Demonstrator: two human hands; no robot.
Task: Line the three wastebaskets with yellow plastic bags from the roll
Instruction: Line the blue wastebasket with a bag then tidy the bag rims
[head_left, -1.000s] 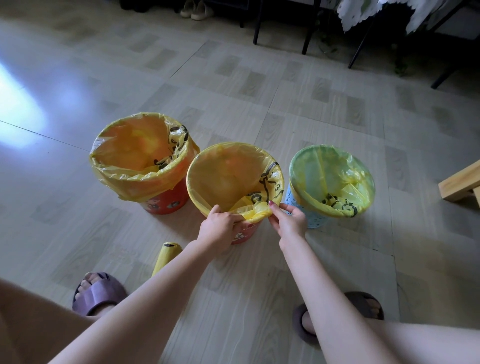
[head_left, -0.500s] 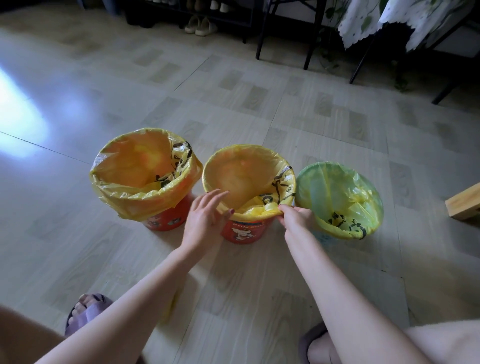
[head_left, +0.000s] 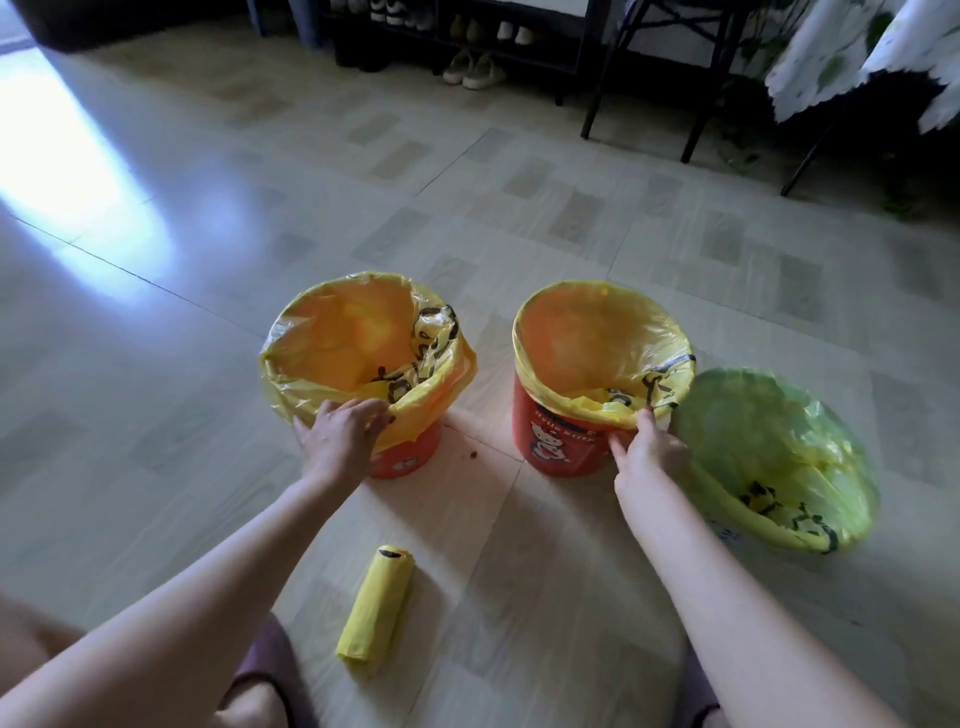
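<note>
Three wastebaskets stand on the floor, each lined with a yellow bag. My left hand (head_left: 337, 436) lies on the bag overhang at the near rim of the left orange basket (head_left: 410, 460), fingers fairly straight. At the near right rim of the middle orange basket (head_left: 561, 447), my right hand (head_left: 647, 449) pinches the bag hem (head_left: 597, 405) between thumb and forefinger. The right basket (head_left: 727, 535) sits close behind that hand, and its bag (head_left: 769, 447) looks greenish. The yellow bag roll (head_left: 376, 610) lies on the floor between my arms.
Purple slippers (head_left: 270, 660) on my feet show at the bottom edge. Black chair and table legs (head_left: 592, 104), a shoe rack with shoes (head_left: 472, 67) and a hanging patterned cloth (head_left: 831, 57) line the far side. A few crumbs (head_left: 474, 455) lie between the orange baskets.
My left hand left the middle basket and moved left onto the left basket's bag rim. My right hand stayed on the middle bag's hem. The view tilted and the roll came into sight.
</note>
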